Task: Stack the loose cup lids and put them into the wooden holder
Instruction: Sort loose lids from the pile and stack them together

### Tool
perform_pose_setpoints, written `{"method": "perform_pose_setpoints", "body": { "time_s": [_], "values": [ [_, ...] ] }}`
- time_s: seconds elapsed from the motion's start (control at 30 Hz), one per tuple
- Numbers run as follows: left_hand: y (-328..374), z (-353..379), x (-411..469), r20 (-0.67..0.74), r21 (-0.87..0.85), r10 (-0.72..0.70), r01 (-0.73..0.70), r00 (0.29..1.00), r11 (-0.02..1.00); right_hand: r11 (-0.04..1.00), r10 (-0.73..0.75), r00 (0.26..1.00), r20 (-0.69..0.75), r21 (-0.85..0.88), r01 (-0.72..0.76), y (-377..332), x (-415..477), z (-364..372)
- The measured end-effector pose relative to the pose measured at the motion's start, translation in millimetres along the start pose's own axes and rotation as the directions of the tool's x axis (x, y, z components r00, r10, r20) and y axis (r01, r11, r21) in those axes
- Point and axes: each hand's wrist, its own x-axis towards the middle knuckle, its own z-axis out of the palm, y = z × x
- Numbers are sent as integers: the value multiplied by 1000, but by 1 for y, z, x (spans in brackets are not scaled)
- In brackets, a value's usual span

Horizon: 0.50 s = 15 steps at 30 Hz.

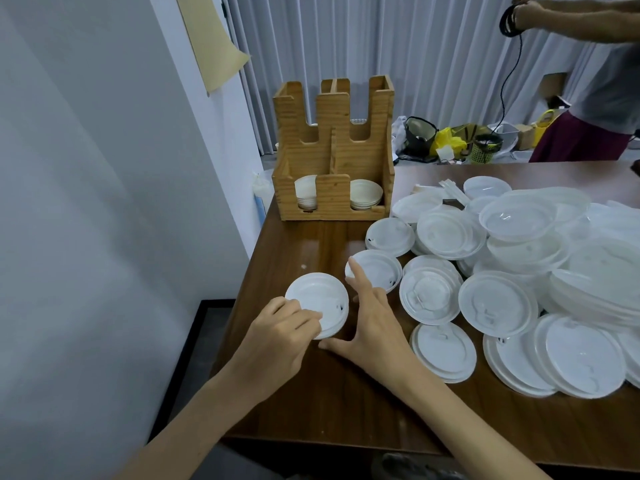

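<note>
1. Head view: the left hand [284,329] curls its fingers over the near edge of a short lid stack [317,299] on the tabletop [311,403]. The right hand [372,323] is spread, with its index finger on a single lid [379,270] at 1 o'clock of the stack.
2. The wooden holder [334,147] stands at 12 o'clock of the hands. Its two front compartments each hold a few stored lids [366,195].
3. The loose lids [519,271] are heaped at 3 o'clock and run off the right edge. The holder's rear slots are hidden behind its walls.

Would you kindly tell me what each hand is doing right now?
Left hand: grips the small lid stack.
Right hand: open, fingers spread, forefinger at a loose lid edge.
</note>
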Motion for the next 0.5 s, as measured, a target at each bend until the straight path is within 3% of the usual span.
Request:
{"method": "perform_pose_setpoints", "body": {
  "time_s": [0.5],
  "values": [
    [0,-2,3,72,-3,9,-9,997,1000,999,-42,999,-27,-2,42,-2,2,6]
  ]
}}
